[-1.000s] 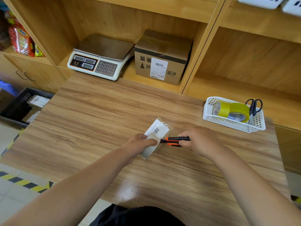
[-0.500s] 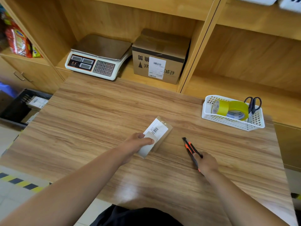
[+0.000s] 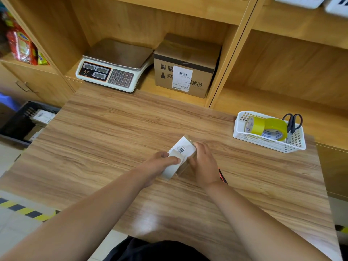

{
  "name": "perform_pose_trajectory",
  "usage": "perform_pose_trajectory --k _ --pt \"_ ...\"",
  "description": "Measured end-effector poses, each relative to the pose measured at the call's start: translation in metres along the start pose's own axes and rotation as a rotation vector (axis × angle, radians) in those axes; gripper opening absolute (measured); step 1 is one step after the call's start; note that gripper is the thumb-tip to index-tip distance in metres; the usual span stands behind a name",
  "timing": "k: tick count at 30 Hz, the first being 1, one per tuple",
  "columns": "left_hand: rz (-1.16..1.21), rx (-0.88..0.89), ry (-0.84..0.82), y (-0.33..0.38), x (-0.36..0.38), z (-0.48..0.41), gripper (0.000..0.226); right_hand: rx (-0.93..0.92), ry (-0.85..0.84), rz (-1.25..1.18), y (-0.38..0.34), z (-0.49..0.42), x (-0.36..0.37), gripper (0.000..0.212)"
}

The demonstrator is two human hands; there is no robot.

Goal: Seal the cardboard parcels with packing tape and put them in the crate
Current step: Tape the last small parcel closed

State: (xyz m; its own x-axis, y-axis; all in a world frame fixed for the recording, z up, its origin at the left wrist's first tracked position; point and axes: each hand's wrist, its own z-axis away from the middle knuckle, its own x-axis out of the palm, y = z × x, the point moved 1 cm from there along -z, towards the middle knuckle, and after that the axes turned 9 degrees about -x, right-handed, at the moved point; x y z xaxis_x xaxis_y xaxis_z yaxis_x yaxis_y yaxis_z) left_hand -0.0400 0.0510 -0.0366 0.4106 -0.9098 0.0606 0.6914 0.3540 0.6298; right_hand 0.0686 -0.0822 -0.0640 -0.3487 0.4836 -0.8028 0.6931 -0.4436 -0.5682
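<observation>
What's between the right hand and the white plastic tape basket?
Head view: only bare wood-grain tabletop separates the right hand from the white plastic basket.

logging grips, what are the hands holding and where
Both hold the small parcel: left hand on its near end, right hand on its right side.

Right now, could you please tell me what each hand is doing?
Left hand: holding the small brown cardboard parcel with the white label, thumb across its top.
Right hand: holding the same parcel's right side.
</observation>
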Motion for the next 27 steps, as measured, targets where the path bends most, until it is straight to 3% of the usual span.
perform_pose_trajectory --k 3,7,12,17,21,27 --pt "-0.004 0.005 -0.013 0.003 0.003 0.000 0.065 0.089 -0.037 0.039 0.005 0.002 0.001 0.044" --pt "0.007 -0.004 0.002 -0.003 -0.001 -0.005 0.085 0.092 -0.101 0.057 0.009 0.007 -0.007 0.049" --pt "0.033 0.011 -0.025 -0.004 -0.005 -0.002 0.089 0.035 -0.134 0.078 0.006 0.010 -0.011 0.055" --pt "0.016 -0.001 -0.076 0.007 -0.005 0.005 0.054 -0.110 -0.199 0.215 0.006 0.010 -0.007 0.058" --pt "0.041 -0.048 -0.076 0.016 -0.007 0.005 0.008 -0.137 -0.190 0.377 0.005 0.009 -0.003 0.056" --pt "-0.015 -0.111 -0.121 0.021 -0.013 0.007 0.035 -0.165 -0.184 0.503 0.006 0.007 0.001 0.070"
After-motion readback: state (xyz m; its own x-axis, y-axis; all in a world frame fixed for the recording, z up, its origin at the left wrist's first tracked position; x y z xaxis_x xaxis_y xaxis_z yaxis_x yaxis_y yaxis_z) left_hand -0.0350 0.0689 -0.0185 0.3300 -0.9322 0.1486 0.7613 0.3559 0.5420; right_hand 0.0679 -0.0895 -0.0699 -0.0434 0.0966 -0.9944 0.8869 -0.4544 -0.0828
